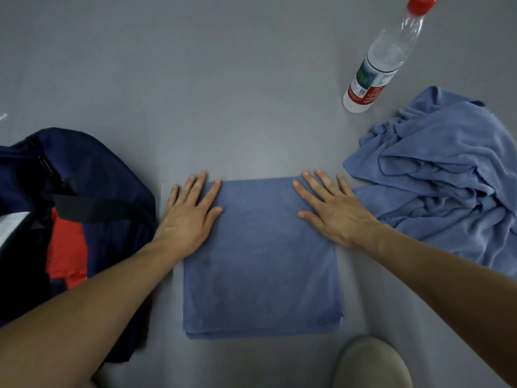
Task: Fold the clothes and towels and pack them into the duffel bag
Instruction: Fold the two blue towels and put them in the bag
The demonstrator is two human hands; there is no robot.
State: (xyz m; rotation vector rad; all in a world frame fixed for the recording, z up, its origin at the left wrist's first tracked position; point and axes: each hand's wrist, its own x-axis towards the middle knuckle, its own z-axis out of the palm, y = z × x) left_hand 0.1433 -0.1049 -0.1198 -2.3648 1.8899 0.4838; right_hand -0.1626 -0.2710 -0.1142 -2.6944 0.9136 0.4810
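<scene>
- A rounded beige shape (372, 362), too partial to identify, sits nearest the person, just below the folded towel's near right corner.
- The folded towel (260, 261) lies flat on the grey surface (223, 93). Its long axis runs away from the person, with stacked layer edges at the near end.
- The left hand (190, 214) and right hand (333, 211) lie spread and flat on the folded towel's far corners, gripping nothing, likely to press the fold flat.
- Left of the folded towel, the duffel bag (98, 175) gapes open with a red garment (67, 247) inside, handy for packing.
- Right of it, a crumpled blue cloth (442, 177) awaits folding.
- Beyond it to the right stands a bottle (377, 65).
</scene>
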